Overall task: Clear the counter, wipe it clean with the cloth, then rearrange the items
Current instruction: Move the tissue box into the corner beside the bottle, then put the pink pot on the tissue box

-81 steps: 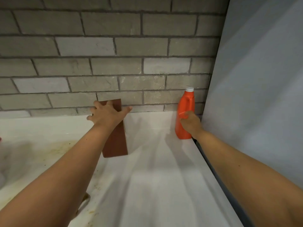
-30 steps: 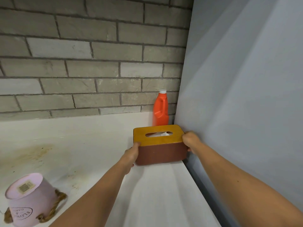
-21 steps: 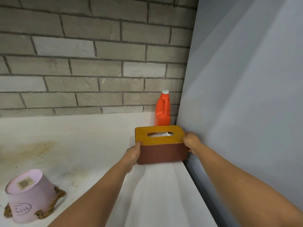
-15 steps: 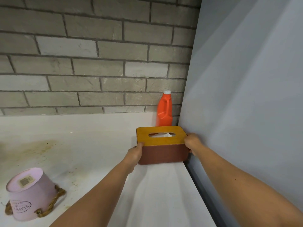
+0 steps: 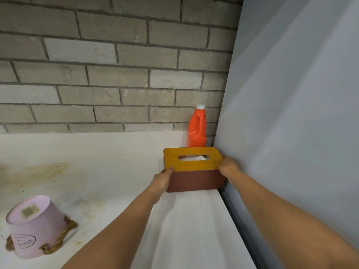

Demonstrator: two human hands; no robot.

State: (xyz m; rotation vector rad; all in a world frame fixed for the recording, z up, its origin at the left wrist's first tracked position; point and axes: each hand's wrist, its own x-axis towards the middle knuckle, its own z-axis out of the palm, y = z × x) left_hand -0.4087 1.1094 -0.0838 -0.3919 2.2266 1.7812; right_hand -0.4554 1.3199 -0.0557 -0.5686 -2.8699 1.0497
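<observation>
A brown tissue box (image 5: 196,180) with a yellow wooden lid stands on the white counter (image 5: 120,171), close to the grey panel at the right. My left hand (image 5: 162,179) grips its left end with the thumb on the lid. Around its right end curls my right hand (image 5: 229,167). An orange bottle (image 5: 197,129) with a white cap stands behind the box in the back corner. No cloth is in view.
A pink pot (image 5: 33,226) with rope handles lies upside down at the counter's front left. Brownish stains (image 5: 44,169) mark the counter's left part. A brick wall (image 5: 116,74) backs the counter and a grey panel (image 5: 291,113) bounds it on the right.
Earlier my right hand held the orange bottle and my left the box on its end. Now both hands hold the upright box near the panel; over the last second it has barely moved.
</observation>
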